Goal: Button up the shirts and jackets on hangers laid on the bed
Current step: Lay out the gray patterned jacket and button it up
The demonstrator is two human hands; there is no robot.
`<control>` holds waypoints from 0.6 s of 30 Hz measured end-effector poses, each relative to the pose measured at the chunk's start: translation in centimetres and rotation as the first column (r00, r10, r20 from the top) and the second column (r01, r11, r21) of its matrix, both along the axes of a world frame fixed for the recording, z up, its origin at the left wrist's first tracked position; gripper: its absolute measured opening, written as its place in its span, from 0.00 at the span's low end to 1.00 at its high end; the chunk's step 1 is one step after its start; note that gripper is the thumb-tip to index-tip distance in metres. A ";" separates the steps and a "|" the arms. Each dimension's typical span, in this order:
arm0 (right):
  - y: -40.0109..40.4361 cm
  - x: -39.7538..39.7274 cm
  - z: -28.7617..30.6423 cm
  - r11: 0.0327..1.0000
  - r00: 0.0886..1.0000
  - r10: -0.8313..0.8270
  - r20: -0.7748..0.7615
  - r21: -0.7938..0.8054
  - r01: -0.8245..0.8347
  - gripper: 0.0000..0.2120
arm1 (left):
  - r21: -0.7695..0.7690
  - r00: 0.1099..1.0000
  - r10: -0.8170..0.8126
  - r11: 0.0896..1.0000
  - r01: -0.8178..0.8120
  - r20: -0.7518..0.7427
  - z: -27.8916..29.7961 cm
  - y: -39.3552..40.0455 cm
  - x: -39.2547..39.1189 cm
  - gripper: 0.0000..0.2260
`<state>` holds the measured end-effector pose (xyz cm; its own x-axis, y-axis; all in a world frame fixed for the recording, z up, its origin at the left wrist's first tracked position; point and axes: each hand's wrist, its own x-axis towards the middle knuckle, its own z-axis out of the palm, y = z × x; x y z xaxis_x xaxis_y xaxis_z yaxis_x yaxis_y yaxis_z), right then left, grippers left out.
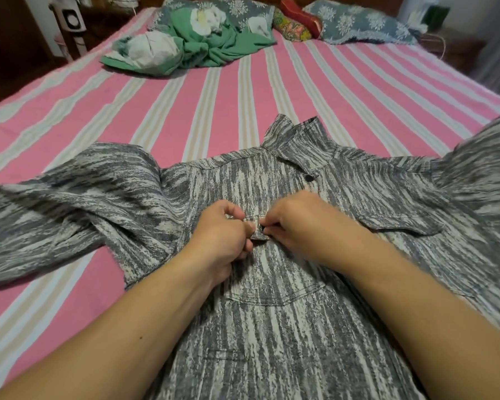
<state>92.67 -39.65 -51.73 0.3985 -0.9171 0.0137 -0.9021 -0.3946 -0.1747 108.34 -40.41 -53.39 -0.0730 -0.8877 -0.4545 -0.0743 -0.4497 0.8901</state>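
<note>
A grey and white streaked shirt [274, 327] lies face up on the pink striped bed [214, 105], collar [298, 142] pointing away from me and sleeves spread to both sides. A dark button [309, 177] sits closed just below the collar. My left hand [223, 238] and my right hand [298, 223] meet at the chest, each pinching an edge of the shirt's front placket [259, 230] between fingers and thumb. The button between them is hidden by my fingertips. No hanger shows.
A crumpled green and white cloth [185, 47] lies at the far left of the bed. Blue patterned pillows [355, 23] and a red bolster [300, 14] line the head end. Dark floor and furniture stand beyond the left edge.
</note>
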 end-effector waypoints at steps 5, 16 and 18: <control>0.9 0.3 -0.2 0.967 0.975 0.150 -0.165 -0.182 -0.179 0.06 | -0.097 0.988 -0.068 0.992 0.081 0.136 0.0 0.1 0.1 0.05; 1.7 0.8 -3.4 0.982 0.985 -0.125 0.119 -0.129 0.140 0.11 | -0.108 0.551 -0.301 0.800 0.590 0.778 0.8 0.6 1.6 0.15; 1.7 0.9 -3.4 0.981 0.984 -0.133 0.117 -0.123 0.147 0.12 | -0.091 0.446 -0.295 0.742 0.664 0.845 1.2 0.8 2.1 0.16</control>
<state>93.60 -37.92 -55.14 0.2558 -0.9511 0.1730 -0.9287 -0.2914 -0.2291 110.41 -39.63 -52.16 -0.3495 -0.9107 -0.2203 -0.8656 0.2239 0.4478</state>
